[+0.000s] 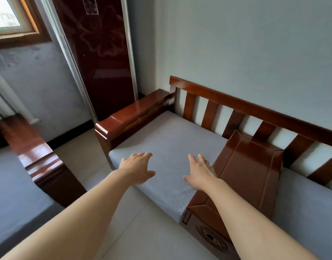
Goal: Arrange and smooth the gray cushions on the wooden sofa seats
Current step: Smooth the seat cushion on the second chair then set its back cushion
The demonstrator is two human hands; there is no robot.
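left hand (138, 167) fingers spread | right hand (199, 171) fingers spread | gray cushion (167, 139) beneath both

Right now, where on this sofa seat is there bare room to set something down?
The gray cushion is bare from the left armrest to the wooden centre console, and back to the slatted backrest. Only the front strip is crowded, under the left hand and right hand. The console top is bare too.

Matt gray cloth cushion (167, 145); glossy lacquered wooden sofa (251, 162) frame.
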